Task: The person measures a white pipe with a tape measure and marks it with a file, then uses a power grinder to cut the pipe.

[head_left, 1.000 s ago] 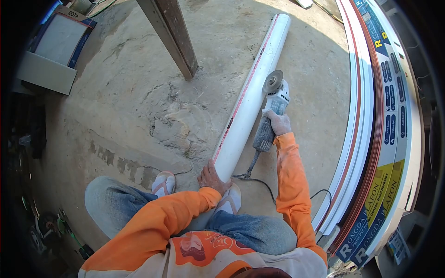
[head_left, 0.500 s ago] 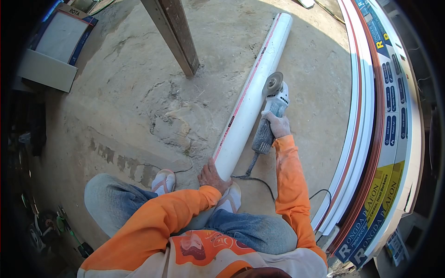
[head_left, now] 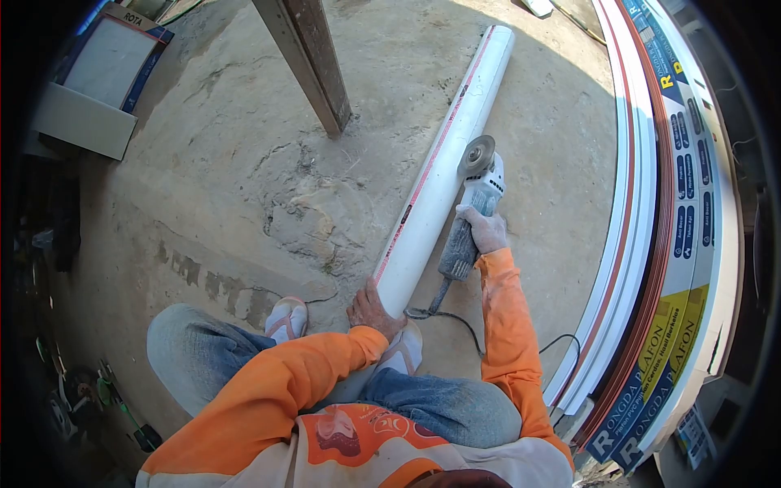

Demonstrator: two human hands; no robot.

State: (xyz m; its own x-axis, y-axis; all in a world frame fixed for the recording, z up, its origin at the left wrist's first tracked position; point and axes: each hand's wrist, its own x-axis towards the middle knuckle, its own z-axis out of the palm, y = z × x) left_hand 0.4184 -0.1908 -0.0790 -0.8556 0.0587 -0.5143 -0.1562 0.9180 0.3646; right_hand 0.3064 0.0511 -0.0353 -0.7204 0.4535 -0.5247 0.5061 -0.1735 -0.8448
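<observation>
A long white plastic pipe (head_left: 441,175) with a red printed line lies on the concrete floor, slanting away from me. My left hand (head_left: 376,312) grips its near end, fingers over the left side, close to my sandalled feet. In my right hand (head_left: 486,228) is an angle grinder (head_left: 480,195), the fingers wrapped round its grey body. Its round disc (head_left: 477,154) overlaps the right edge of the pipe, about halfway along. From the back of the grinder a dark power cord (head_left: 464,320) trails over the floor to the right.
A brown post (head_left: 313,73) stands left of the pipe. Along the right lie long white and brown panels (head_left: 630,244) and printed ceiling-panel boxes (head_left: 691,244). An opened carton (head_left: 85,118) sits at the far left. Rough, broken concrete (head_left: 313,215) shows left of the pipe.
My right hand has drawn the grinder slightly back toward me, and its disc sits a little lower along the pipe. My left hand stays on the pipe's near end.
</observation>
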